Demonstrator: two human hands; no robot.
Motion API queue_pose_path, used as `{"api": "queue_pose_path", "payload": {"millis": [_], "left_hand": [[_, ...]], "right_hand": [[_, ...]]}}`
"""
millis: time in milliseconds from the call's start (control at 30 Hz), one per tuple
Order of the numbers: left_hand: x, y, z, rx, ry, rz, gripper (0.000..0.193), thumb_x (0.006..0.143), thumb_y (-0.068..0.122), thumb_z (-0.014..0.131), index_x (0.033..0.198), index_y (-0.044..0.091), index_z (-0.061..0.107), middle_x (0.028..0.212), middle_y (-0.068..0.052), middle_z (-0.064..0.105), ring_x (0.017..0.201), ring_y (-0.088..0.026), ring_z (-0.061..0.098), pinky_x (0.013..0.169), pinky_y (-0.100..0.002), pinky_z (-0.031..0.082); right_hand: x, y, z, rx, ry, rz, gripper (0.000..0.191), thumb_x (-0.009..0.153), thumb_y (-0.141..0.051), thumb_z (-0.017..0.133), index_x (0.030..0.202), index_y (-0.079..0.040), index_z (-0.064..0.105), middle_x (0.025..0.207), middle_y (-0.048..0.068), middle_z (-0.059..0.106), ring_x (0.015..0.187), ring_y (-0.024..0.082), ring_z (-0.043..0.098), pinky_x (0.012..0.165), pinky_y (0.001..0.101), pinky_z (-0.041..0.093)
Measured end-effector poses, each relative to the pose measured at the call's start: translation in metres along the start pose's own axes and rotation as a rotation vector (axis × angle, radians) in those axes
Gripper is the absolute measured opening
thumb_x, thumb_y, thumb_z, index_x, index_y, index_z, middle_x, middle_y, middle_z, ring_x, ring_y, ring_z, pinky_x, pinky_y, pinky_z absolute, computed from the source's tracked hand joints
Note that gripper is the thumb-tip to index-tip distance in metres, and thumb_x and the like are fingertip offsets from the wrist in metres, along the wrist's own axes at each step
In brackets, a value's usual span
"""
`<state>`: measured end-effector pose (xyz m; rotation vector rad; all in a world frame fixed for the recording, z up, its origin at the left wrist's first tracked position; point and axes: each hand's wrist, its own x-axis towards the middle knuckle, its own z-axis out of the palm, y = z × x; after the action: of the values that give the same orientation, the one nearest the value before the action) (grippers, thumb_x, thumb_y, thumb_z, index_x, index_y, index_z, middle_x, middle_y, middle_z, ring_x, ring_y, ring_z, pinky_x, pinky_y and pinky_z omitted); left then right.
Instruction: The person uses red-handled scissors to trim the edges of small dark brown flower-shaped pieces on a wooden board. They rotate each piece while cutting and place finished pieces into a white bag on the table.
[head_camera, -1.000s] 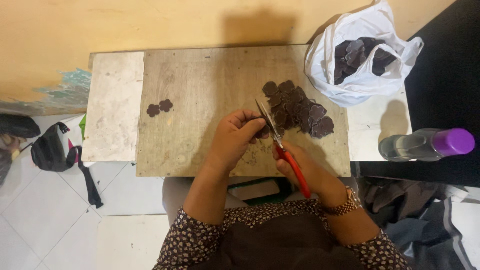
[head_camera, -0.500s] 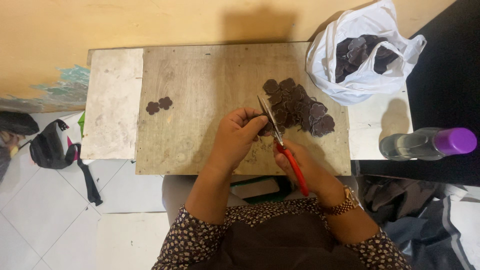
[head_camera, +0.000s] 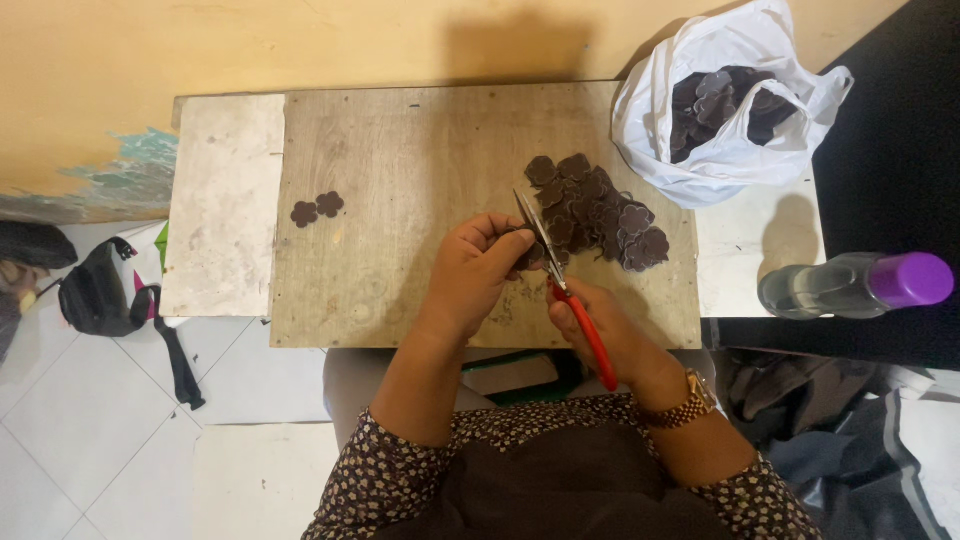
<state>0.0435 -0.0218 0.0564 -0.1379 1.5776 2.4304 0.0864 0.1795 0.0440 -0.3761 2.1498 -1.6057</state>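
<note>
Evidently for trimming, the left hand (head_camera: 480, 270) pinches a small dark flower piece (head_camera: 527, 258) near the table's (head_camera: 400, 150) front edge, while the right hand's (head_camera: 600, 325) grip closes around red-handled scissors (head_camera: 560, 285), blades parted at it, beside the pile (head_camera: 595, 215).

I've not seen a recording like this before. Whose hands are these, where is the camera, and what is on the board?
The camera sits on a person's head and looks straight down at their own two hands. The left hand pinches a small dark piece. The right hand holds red-handled scissors with the blades at that piece. On the wooden board lies a pile of dark flower-shaped cutouts, and two more cutouts lie apart to the left. A white plastic bag holds more dark pieces. A purple-capped bottle lies to the right.
</note>
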Motion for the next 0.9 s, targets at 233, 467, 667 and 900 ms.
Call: {"api": "queue_pose_path", "payload": {"millis": [233, 467, 667, 900], "left_hand": [[-0.001, 0.001, 0.003, -0.008, -0.002, -0.004, 0.011, 0.097, 0.01, 0.065, 0.102, 0.001, 0.066, 0.088, -0.007, 0.073, 0.076, -0.012, 0.07, 0.065, -0.023, 0.052], [0.009, -0.002, -0.005, -0.044, -0.038, -0.022, 0.01, 0.097, 0.009, 0.066, 0.101, 0.001, 0.067, 0.088, -0.006, 0.073, 0.076, -0.011, 0.068, 0.065, -0.024, 0.052], [0.007, -0.002, -0.007, -0.046, -0.049, -0.003, 0.011, 0.097, 0.009, 0.066, 0.102, 0.0, 0.068, 0.09, -0.007, 0.074, 0.077, -0.012, 0.068, 0.066, -0.025, 0.053], [0.005, 0.002, -0.006, 0.03, -0.026, -0.041, 0.012, 0.096, 0.01, 0.065, 0.102, 0.0, 0.069, 0.09, -0.007, 0.074, 0.079, -0.012, 0.07, 0.068, -0.024, 0.055]], "right_hand": [[0.001, 0.001, -0.006, -0.015, -0.004, -0.086, 0.05, 0.101, -0.056, 0.05, 0.094, -0.008, 0.057, 0.073, -0.004, 0.048, 0.067, 0.008, 0.045, 0.058, 0.0257, 0.043], [0.007, 0.006, -0.013, -0.032, -0.036, -0.107, 0.048, 0.102, -0.054, 0.05, 0.09, -0.007, 0.055, 0.073, -0.004, 0.046, 0.068, 0.008, 0.044, 0.059, 0.0266, 0.042], [0.007, 0.004, -0.012, -0.021, -0.042, -0.103, 0.046, 0.103, -0.052, 0.051, 0.09, -0.007, 0.055, 0.072, -0.004, 0.046, 0.068, 0.009, 0.043, 0.059, 0.0269, 0.042], [0.007, 0.006, -0.013, -0.044, -0.045, -0.109, 0.047, 0.103, -0.052, 0.051, 0.09, -0.008, 0.056, 0.07, -0.003, 0.047, 0.066, 0.009, 0.044, 0.058, 0.0269, 0.042]]}}
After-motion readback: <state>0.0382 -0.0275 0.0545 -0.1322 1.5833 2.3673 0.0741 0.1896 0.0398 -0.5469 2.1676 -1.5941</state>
